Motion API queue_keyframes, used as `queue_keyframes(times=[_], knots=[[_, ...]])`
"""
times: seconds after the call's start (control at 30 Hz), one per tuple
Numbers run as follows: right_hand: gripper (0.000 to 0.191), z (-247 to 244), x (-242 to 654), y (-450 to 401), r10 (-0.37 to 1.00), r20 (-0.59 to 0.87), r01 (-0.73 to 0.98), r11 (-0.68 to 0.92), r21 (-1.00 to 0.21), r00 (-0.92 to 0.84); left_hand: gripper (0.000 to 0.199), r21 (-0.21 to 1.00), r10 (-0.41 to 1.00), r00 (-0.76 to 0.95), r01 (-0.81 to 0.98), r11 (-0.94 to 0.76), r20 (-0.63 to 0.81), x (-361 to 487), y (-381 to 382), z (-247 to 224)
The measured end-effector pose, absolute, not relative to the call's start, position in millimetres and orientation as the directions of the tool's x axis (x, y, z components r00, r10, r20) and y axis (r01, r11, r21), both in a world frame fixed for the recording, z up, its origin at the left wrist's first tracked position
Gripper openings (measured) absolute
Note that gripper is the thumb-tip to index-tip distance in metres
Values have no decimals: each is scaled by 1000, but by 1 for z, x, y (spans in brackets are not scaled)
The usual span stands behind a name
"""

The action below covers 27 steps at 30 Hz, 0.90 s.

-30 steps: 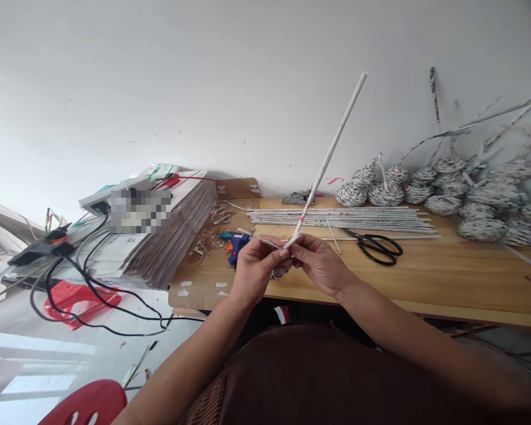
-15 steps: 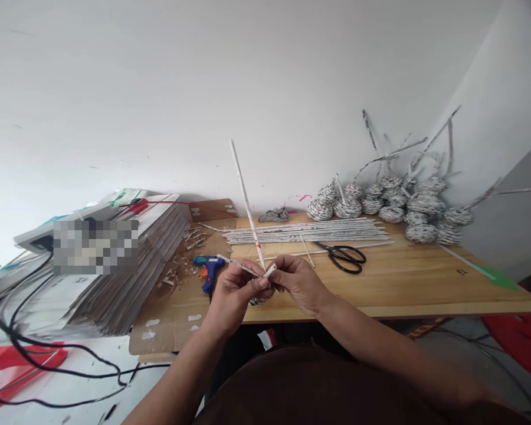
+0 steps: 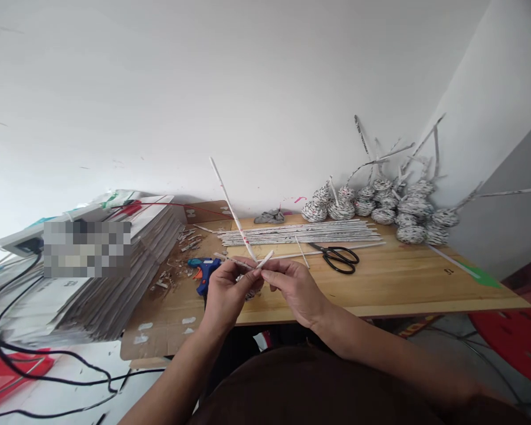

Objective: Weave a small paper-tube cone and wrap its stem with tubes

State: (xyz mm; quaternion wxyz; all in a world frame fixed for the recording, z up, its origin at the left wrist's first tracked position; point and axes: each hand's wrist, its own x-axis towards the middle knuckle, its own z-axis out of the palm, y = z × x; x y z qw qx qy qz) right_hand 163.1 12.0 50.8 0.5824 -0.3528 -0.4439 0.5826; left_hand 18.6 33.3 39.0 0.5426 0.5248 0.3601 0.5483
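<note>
Both hands meet over the near edge of the wooden table. My left hand (image 3: 228,290) is closed round a small woven paper piece (image 3: 251,292), mostly hidden under the fingers. From this piece a long white paper tube (image 3: 230,206) slants up to the left, and a thinner strip pokes out over my left fingers. My right hand (image 3: 294,284) pinches a short flattened paper end (image 3: 265,260) beside my left thumb. Just left of the hands lies a blue glue gun (image 3: 207,274).
Paper tubes (image 3: 301,232) lie in a bundle behind the hands, with black scissors (image 3: 340,258) to the right. Several woven paper gourds (image 3: 413,206) stand at the back right. Stacked paper (image 3: 128,265), a cardboard sheet (image 3: 159,319) and black cables (image 3: 48,354) are left.
The long tube now leans further left, and the flattened end sticks up more above the fingers. Both hands have moved slightly left in view, as has the whole scene.
</note>
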Motion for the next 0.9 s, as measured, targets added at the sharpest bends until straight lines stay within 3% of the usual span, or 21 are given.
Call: queue_keyframes(times=[0.2, 0.53, 0.9], knots=[[22, 50, 158, 12, 998, 67, -362, 68, -929, 16, 21, 961, 952, 175, -160, -226, 253, 16, 33, 38], [20, 43, 155, 19, 995, 94, -361, 102, -927, 41, 15, 959, 951, 127, -81, -273, 281, 16, 33, 38], [22, 39, 149, 24, 971, 233, -254, 241, -937, 61, 27, 891, 992, 52, -447, -81, 116, 24, 27, 38]])
